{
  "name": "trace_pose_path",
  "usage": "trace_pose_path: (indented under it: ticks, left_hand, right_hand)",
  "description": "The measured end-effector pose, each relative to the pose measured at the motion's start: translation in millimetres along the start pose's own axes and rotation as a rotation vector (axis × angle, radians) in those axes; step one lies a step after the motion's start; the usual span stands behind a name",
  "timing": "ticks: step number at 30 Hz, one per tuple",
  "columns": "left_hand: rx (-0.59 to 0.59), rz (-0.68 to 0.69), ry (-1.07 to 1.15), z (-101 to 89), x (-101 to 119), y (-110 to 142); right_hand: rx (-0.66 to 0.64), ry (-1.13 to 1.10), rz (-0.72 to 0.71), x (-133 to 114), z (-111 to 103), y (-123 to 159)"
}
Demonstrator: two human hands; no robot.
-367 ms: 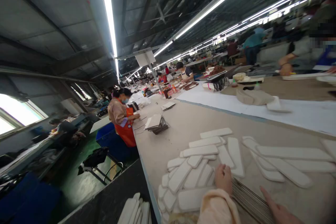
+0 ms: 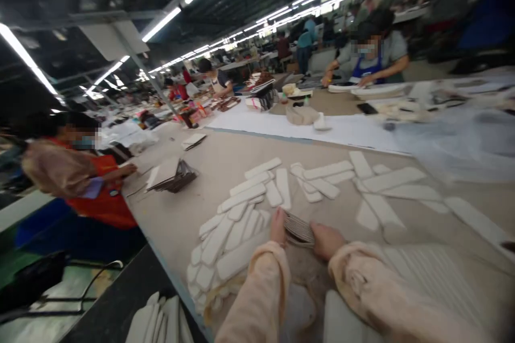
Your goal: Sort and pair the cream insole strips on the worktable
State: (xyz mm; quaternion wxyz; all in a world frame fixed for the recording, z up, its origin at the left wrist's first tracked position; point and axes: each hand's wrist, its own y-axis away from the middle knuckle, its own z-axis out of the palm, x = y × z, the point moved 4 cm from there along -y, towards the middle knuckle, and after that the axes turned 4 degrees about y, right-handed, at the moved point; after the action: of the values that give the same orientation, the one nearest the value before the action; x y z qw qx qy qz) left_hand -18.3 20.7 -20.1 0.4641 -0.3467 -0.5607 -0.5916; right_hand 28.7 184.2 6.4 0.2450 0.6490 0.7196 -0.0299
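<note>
A stack of thin flat pieces (image 2: 298,228), its layered brownish edges showing, is between my two hands above the table's near side. My left hand (image 2: 277,228) is closed on the stack's left end. My right hand (image 2: 328,239) grips the opposite end, its fingers partly hidden. Pale rounded-end strips (image 2: 241,198) lie overlapping to the left and just beyond my left hand. More such strips (image 2: 322,177) are spread beyond the stack, and a further group of strips (image 2: 394,187) lies to the right.
Brown-edged panels (image 2: 171,177) are piled near the table's left edge. Pale strips (image 2: 161,321) rest on a dark surface below. A co-worker in a red apron (image 2: 104,193) is at the left; another in a blue apron (image 2: 368,67) works across the table. Plastic sheeting (image 2: 462,139) lies at right.
My view has swung to the right. My right hand, earlier with fingers extended beside the stack, now grips its end. The stack appears shorter and turned between both hands.
</note>
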Motion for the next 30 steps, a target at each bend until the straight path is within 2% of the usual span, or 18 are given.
trace_pose_path:
  ticks: [3, 6, 9, 11, 13, 15, 19, 22, 24, 26, 28, 30]
  left_hand:
    - [0.072, -0.018, 0.102, -16.5, 3, 4]
    - [0.044, 0.025, 0.181, -18.5, 14, 21]
    - [-0.169, 0.184, 0.233, 5.1, 35, 41]
    - [-0.327, 0.23, 0.177, 27.1, 46, 51]
    - [-0.403, 0.193, 0.05, 43.9, 48, 56]
    - [-0.412, 0.152, -0.067, 51.7, 43, 56]
    - [-0.341, 0.114, -0.239, 46.8, 21, 51]
    - [-0.334, 0.074, -0.326, 43.8, 8, 44]
    - [-0.33, 0.069, -0.334, 47.9, 9, 41]
    - [-0.371, 0.067, -0.267, 59.7, 19, 46]
    - [-0.458, 0.045, -0.161, 77.9, 36, 59]
    - [-0.545, -0.006, -0.09, 97.4, 59, 79]
  right_hand:
    - [-0.01, 0.013, 0.057, 6, -14, -2]
    - [0.062, -0.105, -0.015, 3, -37, 4]
    - [0.233, -0.412, -0.184, -5, -63, 10]
    - [0.34, -0.585, -0.286, -7, -72, 12]
    - [0.391, -0.687, -0.357, -5, -69, 12]
    - [0.387, -0.741, -0.383, 1, -57, 12]
    - [0.298, -0.78, -0.334, 17, -27, 11]
    - [0.279, -0.761, -0.239, 26, -20, 8]
    - [0.291, -0.74, -0.18, 25, -27, 8]
    - [0.306, -0.719, -0.136, 22, -44, 15]
    - [0.326, -0.698, -0.091, 21, -68, 31]
    - [0.346, -0.69, -0.034, 30, -94, 56]
